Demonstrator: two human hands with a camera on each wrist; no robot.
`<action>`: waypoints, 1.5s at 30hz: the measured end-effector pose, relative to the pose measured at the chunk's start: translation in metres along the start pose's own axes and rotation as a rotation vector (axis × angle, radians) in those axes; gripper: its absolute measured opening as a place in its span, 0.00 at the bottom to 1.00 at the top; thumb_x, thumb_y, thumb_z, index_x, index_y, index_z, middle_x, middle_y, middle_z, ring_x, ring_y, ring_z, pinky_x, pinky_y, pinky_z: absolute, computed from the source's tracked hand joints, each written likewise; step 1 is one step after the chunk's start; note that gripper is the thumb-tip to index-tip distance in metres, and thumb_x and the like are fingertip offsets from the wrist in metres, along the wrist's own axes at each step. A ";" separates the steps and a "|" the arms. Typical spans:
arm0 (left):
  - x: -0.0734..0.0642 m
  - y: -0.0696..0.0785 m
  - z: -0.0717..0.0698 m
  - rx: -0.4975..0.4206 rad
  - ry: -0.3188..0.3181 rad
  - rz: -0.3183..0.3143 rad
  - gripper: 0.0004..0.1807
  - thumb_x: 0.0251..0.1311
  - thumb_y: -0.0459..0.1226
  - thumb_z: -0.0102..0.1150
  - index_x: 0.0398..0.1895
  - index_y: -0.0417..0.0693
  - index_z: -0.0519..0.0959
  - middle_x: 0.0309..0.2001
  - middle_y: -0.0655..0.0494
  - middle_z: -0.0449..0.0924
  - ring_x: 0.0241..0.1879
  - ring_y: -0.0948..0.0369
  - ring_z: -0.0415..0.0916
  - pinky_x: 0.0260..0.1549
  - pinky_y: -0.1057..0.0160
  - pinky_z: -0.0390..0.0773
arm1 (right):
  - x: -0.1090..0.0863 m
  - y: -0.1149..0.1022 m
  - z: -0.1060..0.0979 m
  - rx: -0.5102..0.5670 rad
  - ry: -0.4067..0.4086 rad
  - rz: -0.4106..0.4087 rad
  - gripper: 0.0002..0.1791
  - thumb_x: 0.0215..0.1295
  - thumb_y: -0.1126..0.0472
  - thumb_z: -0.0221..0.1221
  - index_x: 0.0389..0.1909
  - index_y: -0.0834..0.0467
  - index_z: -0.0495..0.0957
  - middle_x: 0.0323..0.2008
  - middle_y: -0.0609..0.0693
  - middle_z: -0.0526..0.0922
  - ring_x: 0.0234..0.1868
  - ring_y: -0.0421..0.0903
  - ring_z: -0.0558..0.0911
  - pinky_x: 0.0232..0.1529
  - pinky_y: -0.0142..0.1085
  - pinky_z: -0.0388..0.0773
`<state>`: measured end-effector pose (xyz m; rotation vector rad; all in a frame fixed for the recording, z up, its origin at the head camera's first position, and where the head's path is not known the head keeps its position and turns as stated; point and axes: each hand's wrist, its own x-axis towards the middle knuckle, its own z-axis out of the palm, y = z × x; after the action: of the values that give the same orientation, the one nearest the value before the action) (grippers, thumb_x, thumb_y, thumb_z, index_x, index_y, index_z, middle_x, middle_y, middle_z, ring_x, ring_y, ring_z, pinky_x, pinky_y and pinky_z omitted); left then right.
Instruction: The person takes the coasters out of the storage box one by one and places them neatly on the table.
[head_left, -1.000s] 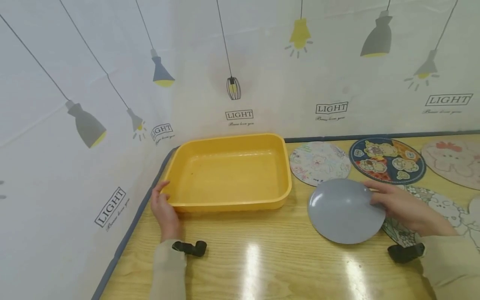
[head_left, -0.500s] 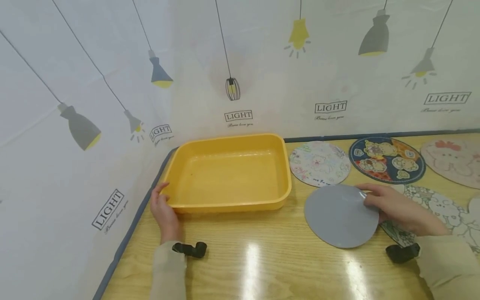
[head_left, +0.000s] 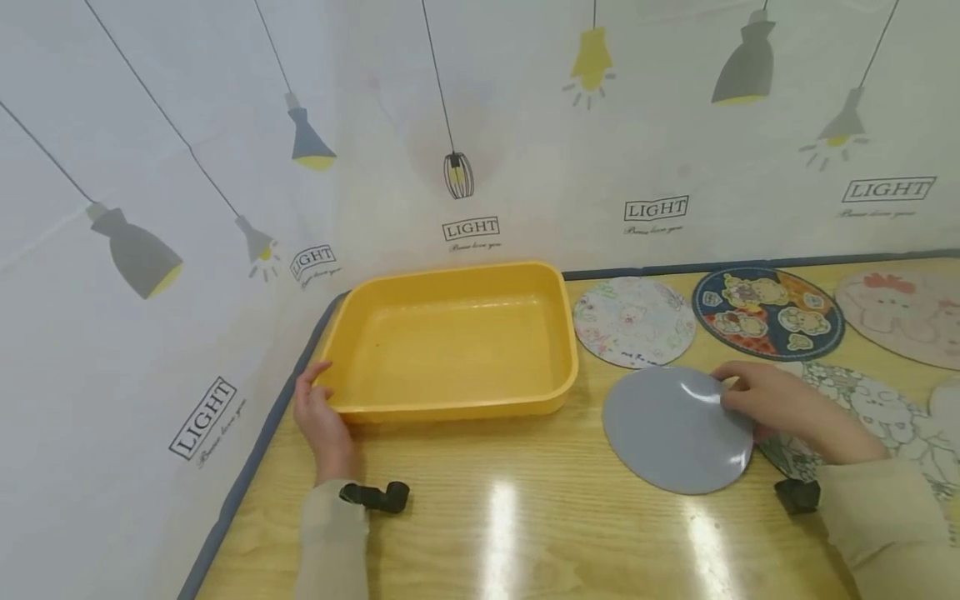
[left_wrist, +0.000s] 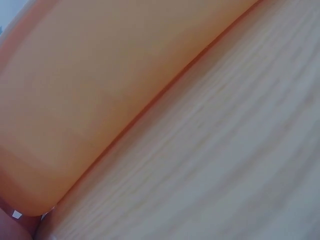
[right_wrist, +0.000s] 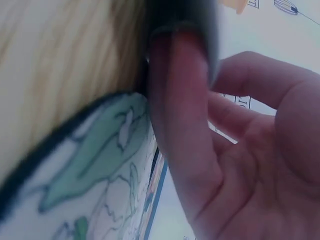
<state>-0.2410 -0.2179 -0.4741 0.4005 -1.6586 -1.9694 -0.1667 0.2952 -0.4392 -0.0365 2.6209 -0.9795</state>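
A yellow plastic tray (head_left: 450, 408) stands on the wooden table near the back left corner. At its front left corner my left hand (head_left: 324, 425) grips the rim; the left wrist view is mostly filled by the tray's outer wall (left_wrist: 100, 90). To the right of the tray, my right hand (head_left: 783, 410) pinches a glossy grey round mat (head_left: 675, 429) by its right edge, thumb on top and fingers partly underneath. The mat hangs tilted over the table. In the right wrist view, fingers (right_wrist: 187, 100) reach beneath the mat's edge.
Several round cartoon mats lie at the right: a pale doodle mat (head_left: 633, 321), a dark blue mat (head_left: 768, 312), a pink mat (head_left: 900, 308) and a green leafy mat (head_left: 862, 408) beside my right hand. A lamp-print cloth (head_left: 540, 167) covers the walls behind and left.
My right hand has shifted the grey mat slightly left and changed its tilt, so the shine moved across it. My left hand stays on the tray; the view turned slightly.
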 end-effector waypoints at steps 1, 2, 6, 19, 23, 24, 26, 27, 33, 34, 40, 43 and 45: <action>0.000 0.000 0.000 0.003 -0.001 -0.003 0.23 0.53 0.27 0.30 0.46 0.42 0.74 0.54 0.58 0.67 0.52 0.62 0.61 0.45 0.64 0.61 | -0.001 0.001 -0.001 -0.009 0.004 -0.006 0.25 0.59 0.59 0.50 0.55 0.68 0.63 0.38 0.64 0.76 0.27 0.47 0.78 0.22 0.37 0.76; -0.001 0.000 0.001 0.004 -0.004 -0.005 0.23 0.53 0.27 0.30 0.46 0.42 0.74 0.54 0.58 0.67 0.52 0.62 0.61 0.45 0.64 0.61 | -0.002 0.002 -0.002 -0.020 0.009 -0.013 0.25 0.59 0.58 0.50 0.54 0.68 0.64 0.38 0.64 0.76 0.26 0.46 0.78 0.23 0.37 0.76; -0.002 -0.002 0.003 0.001 -0.016 -0.006 0.23 0.51 0.26 0.31 0.46 0.42 0.74 0.53 0.57 0.67 0.51 0.62 0.62 0.44 0.64 0.62 | -0.005 0.006 -0.005 -0.067 0.029 -0.020 0.24 0.59 0.56 0.52 0.52 0.68 0.67 0.37 0.62 0.78 0.24 0.44 0.78 0.24 0.36 0.75; 0.000 -0.004 0.001 0.011 -0.026 -0.027 0.23 0.53 0.28 0.31 0.48 0.45 0.74 0.55 0.59 0.65 0.53 0.61 0.61 0.48 0.61 0.62 | -0.004 0.008 -0.001 -0.050 0.016 -0.025 0.21 0.57 0.58 0.56 0.48 0.67 0.70 0.34 0.55 0.78 0.31 0.46 0.78 0.28 0.37 0.76; 0.001 -0.004 0.002 0.014 -0.027 -0.027 0.23 0.53 0.28 0.31 0.48 0.46 0.74 0.55 0.59 0.66 0.53 0.61 0.61 0.47 0.62 0.62 | -0.003 0.009 -0.001 -0.062 0.031 -0.020 0.20 0.58 0.60 0.54 0.49 0.68 0.69 0.35 0.57 0.78 0.31 0.45 0.78 0.27 0.37 0.76; 0.001 -0.003 0.002 0.016 -0.029 -0.025 0.24 0.53 0.28 0.31 0.48 0.46 0.74 0.54 0.59 0.66 0.53 0.62 0.61 0.47 0.63 0.62 | -0.003 0.009 -0.002 -0.074 0.038 -0.021 0.20 0.59 0.60 0.54 0.49 0.68 0.69 0.35 0.58 0.78 0.30 0.45 0.78 0.27 0.37 0.75; 0.000 -0.001 0.003 0.019 -0.031 -0.023 0.23 0.53 0.28 0.31 0.48 0.46 0.74 0.54 0.59 0.66 0.53 0.62 0.61 0.47 0.63 0.62 | -0.002 0.009 -0.003 -0.106 0.055 -0.029 0.20 0.59 0.60 0.54 0.49 0.68 0.70 0.35 0.58 0.78 0.28 0.44 0.77 0.26 0.37 0.75; -0.001 0.000 0.003 0.023 -0.030 -0.023 0.23 0.53 0.28 0.31 0.48 0.46 0.74 0.54 0.59 0.66 0.53 0.62 0.61 0.47 0.63 0.62 | -0.002 0.009 -0.004 -0.123 0.064 -0.033 0.19 0.59 0.60 0.54 0.48 0.67 0.70 0.35 0.57 0.78 0.27 0.43 0.77 0.26 0.37 0.74; -0.010 0.013 0.005 -0.004 -0.021 -0.032 0.23 0.52 0.26 0.31 0.48 0.39 0.73 0.55 0.56 0.66 0.55 0.59 0.59 0.50 0.60 0.59 | -0.002 0.008 -0.008 -0.153 0.063 -0.044 0.21 0.56 0.53 0.57 0.48 0.62 0.74 0.36 0.54 0.79 0.33 0.46 0.77 0.30 0.39 0.72; -0.011 0.015 0.005 -0.009 -0.020 -0.033 0.23 0.52 0.26 0.31 0.48 0.39 0.73 0.55 0.56 0.66 0.55 0.59 0.59 0.50 0.59 0.60 | -0.002 0.008 -0.008 -0.146 0.060 -0.041 0.22 0.56 0.52 0.57 0.48 0.61 0.74 0.36 0.54 0.79 0.35 0.47 0.77 0.31 0.40 0.72; -0.009 0.012 0.002 -0.018 -0.017 -0.030 0.23 0.53 0.27 0.31 0.48 0.41 0.73 0.56 0.56 0.65 0.52 0.61 0.61 0.47 0.63 0.62 | 0.002 0.005 -0.008 -0.161 0.088 -0.052 0.20 0.54 0.53 0.58 0.45 0.60 0.74 0.36 0.54 0.79 0.37 0.50 0.77 0.34 0.44 0.72; -0.005 0.007 0.000 -0.019 -0.015 -0.030 0.23 0.54 0.27 0.30 0.48 0.42 0.74 0.56 0.57 0.65 0.53 0.61 0.61 0.48 0.62 0.62 | 0.003 0.004 -0.007 -0.179 0.109 -0.062 0.18 0.53 0.55 0.58 0.43 0.61 0.75 0.35 0.52 0.80 0.35 0.47 0.77 0.34 0.43 0.72; -0.005 0.006 0.000 -0.032 -0.018 -0.039 0.23 0.54 0.27 0.30 0.48 0.42 0.74 0.56 0.57 0.65 0.53 0.60 0.61 0.49 0.61 0.62 | 0.003 0.004 -0.006 -0.185 0.119 -0.065 0.17 0.53 0.56 0.58 0.41 0.62 0.76 0.33 0.51 0.79 0.33 0.45 0.77 0.34 0.43 0.72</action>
<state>-0.2357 -0.2154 -0.4684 0.4078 -1.6400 -2.0307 -0.1711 0.3020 -0.4383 -0.1121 2.8288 -0.7781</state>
